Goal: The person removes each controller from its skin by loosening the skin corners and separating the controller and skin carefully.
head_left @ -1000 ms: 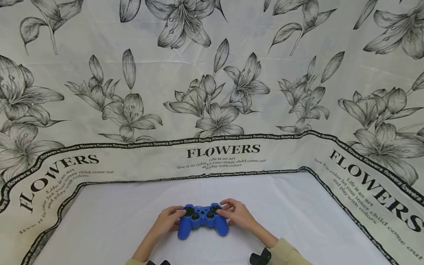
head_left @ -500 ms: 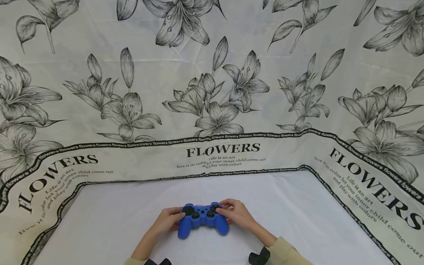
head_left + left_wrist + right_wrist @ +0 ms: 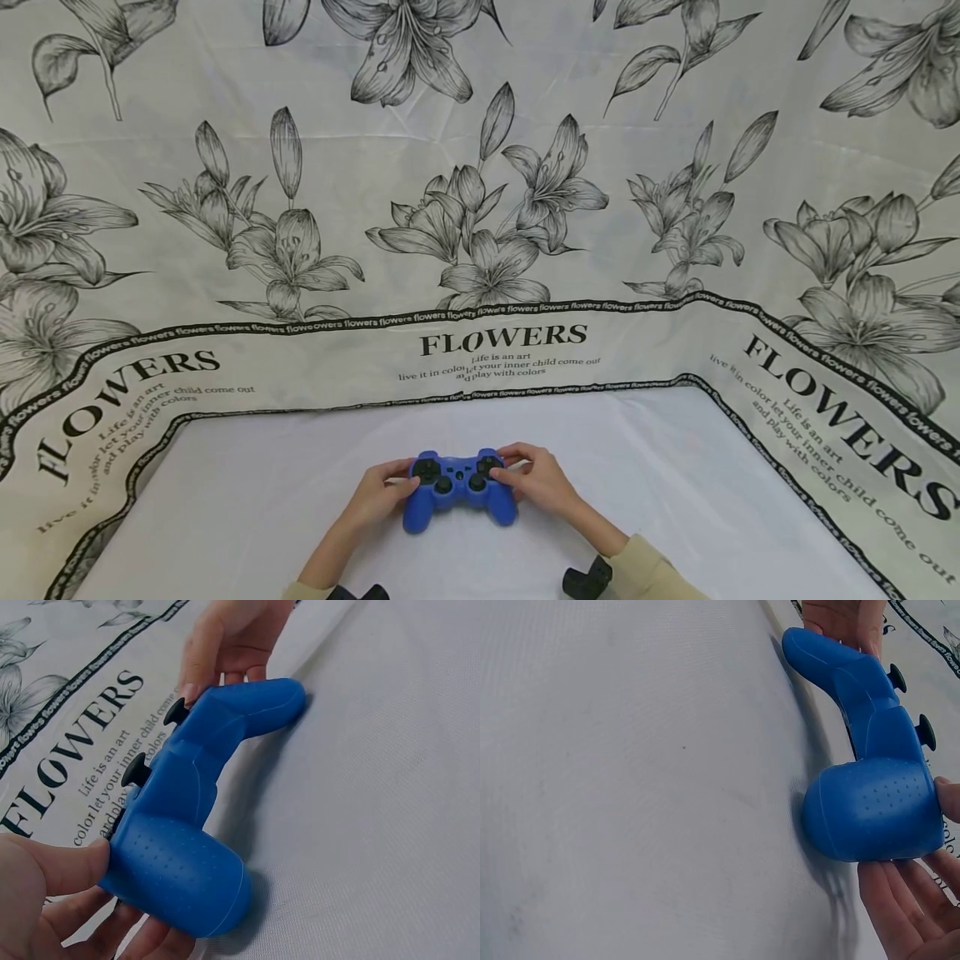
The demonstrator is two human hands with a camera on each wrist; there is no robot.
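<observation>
Head view showed my own cuffs nearest: a tan right sleeve [image 3: 654, 572] below and to the right of the blue controller [image 3: 460, 497], with a right black device [image 3: 588, 579] beside it, and a tan left sleeve [image 3: 303, 592] below and to the left, with a left black device [image 3: 366, 593] next to it. Farther up, my left hand [image 3: 379, 493] held the controller's left side and my right hand [image 3: 542, 483] its right side; it was between my hands, over the white cloth [image 3: 637, 467]. Both grips were narrow — each pinched on the controller. Left wrist view showed my left thumb [image 3: 75, 866] against its face edge and my left fingers [image 3: 112, 934] curled under its side; right wrist view showed my right thumb [image 3: 949, 799] and right fingers [image 3: 909, 906] set likewise at its other end. I could not tell whether the handles [image 3: 417, 515] touched the cloth. Between my thumbs stood the left stick [image 3: 443, 485] and right stick [image 3: 477, 482]. Beyond the controller ran a pale band [image 3: 645, 346] lettered "FLOWERS" — and past that, above it, rose a fabric backdrop [image 3: 562, 75] printed with dark-lined flowers.
</observation>
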